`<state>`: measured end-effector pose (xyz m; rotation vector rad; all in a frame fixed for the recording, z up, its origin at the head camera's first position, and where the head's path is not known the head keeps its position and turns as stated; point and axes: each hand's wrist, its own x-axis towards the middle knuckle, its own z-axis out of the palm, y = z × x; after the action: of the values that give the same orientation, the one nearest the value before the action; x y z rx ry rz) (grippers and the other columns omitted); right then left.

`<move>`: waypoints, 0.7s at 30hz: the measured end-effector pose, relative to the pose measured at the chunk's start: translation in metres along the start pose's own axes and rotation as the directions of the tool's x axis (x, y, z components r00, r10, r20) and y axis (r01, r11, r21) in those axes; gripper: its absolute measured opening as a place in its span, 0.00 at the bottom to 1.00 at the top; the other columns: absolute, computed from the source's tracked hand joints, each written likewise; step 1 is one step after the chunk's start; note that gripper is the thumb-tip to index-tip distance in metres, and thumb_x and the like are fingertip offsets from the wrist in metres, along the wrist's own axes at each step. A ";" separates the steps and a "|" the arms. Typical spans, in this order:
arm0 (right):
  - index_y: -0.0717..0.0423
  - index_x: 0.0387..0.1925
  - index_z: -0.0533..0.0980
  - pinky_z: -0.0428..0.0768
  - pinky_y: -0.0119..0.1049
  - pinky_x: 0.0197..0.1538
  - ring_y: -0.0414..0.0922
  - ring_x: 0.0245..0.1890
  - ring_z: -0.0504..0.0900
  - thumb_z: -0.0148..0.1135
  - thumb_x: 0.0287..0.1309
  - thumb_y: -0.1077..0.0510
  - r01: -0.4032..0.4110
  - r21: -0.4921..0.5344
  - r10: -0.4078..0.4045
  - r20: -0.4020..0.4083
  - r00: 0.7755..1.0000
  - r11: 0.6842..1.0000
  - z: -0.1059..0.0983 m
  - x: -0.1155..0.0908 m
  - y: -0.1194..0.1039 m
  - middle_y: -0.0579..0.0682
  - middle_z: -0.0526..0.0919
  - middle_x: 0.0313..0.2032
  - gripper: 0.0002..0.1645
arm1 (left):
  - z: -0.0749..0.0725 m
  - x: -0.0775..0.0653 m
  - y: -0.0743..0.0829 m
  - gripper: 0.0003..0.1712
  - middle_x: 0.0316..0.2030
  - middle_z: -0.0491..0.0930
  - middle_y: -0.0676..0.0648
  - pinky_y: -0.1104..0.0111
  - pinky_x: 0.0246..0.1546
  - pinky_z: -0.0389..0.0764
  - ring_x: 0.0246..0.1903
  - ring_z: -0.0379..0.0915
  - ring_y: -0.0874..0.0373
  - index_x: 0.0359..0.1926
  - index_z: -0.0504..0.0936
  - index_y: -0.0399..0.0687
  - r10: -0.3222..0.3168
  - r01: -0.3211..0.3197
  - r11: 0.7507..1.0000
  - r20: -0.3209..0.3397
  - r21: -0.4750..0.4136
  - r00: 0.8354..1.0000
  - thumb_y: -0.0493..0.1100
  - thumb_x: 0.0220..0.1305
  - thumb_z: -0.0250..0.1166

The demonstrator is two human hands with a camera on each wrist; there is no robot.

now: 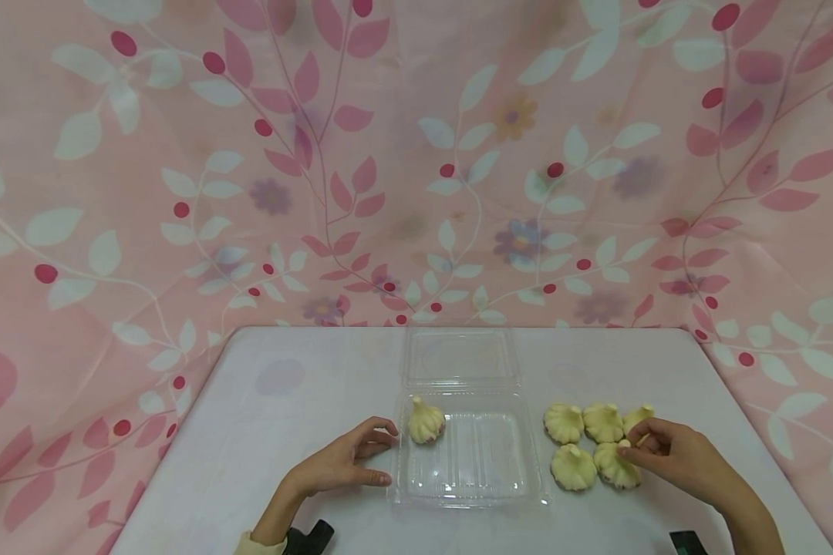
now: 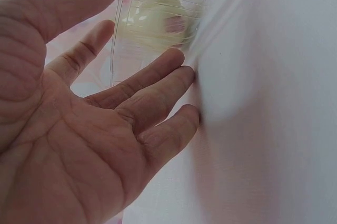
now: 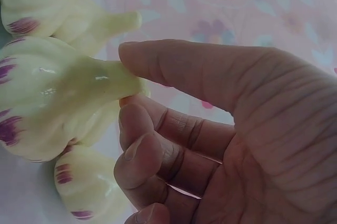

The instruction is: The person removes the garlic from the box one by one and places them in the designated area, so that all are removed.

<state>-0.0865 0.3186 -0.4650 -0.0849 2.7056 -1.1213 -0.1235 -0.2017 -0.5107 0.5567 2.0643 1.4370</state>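
Observation:
My right hand (image 1: 683,460) pinches the stem of a pale garlic bulb (image 1: 616,470) with purple streaks, the front right one of a group. In the right wrist view, the thumb and index finger close around the stem of that bulb (image 3: 50,100). My left hand (image 1: 343,461) is beside the left edge of a clear plastic clamshell box (image 1: 482,455), fingers spread and loosely bent, holding nothing. One garlic bulb (image 1: 426,422) sits inside the box at its back left corner. Through the clear wall, the left wrist view shows this bulb (image 2: 155,21) just past the fingertips.
Several other garlic bulbs (image 1: 573,468) cluster right of the box on the white table (image 1: 305,401). The box's lid (image 1: 461,356) lies folded back toward the table's far edge. A pink floral cloth (image 1: 403,154) hangs behind the table.

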 end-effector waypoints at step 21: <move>0.55 0.39 0.78 0.68 0.32 0.22 0.37 0.20 0.71 0.70 0.58 0.46 0.029 -0.056 -0.034 -0.080 0.996 0.998 -0.003 -0.003 -0.011 0.46 0.77 0.23 0.18 | 0.000 0.001 0.000 0.39 0.62 0.71 0.42 0.46 0.63 0.66 0.66 0.64 0.42 0.65 0.65 0.52 -0.002 0.002 1.000 -0.001 0.017 1.000 0.43 0.57 0.75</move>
<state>-0.0847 0.3132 -0.4542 -0.0931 2.8159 -1.0821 -0.1237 -0.2013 -0.5112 0.5602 2.0794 1.4197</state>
